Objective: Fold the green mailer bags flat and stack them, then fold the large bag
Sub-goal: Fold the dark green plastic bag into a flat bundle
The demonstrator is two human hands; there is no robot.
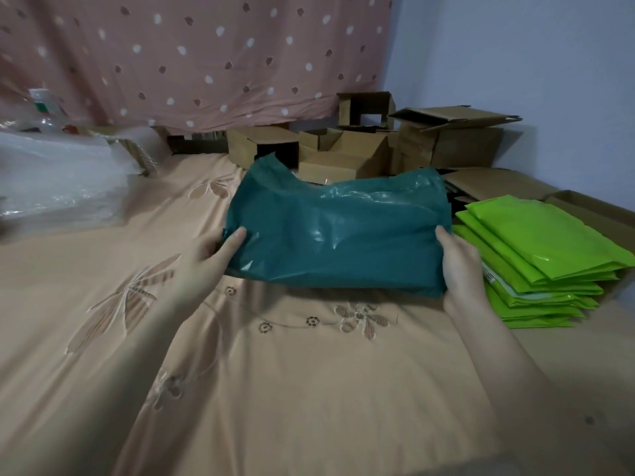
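Observation:
A large dark teal plastic bag (336,231), folded into a thick rectangle, is held a little above the peach bedsheet (275,372). My left hand (209,255) grips its left edge with the thumb on top. My right hand (458,266) holds its right edge, fingers wrapped under it. To the right lies a stack of several bright green mailer bags (543,255), folded flat and fanned slightly, resting on the bed beside my right hand.
Several open cardboard boxes (343,156) crowd the back of the bed against the wall. Flat cardboard (591,207) lies behind the green stack. Clear bubble wrap and plastic (62,173) pile up at the left. A pink dotted curtain (192,56) hangs behind.

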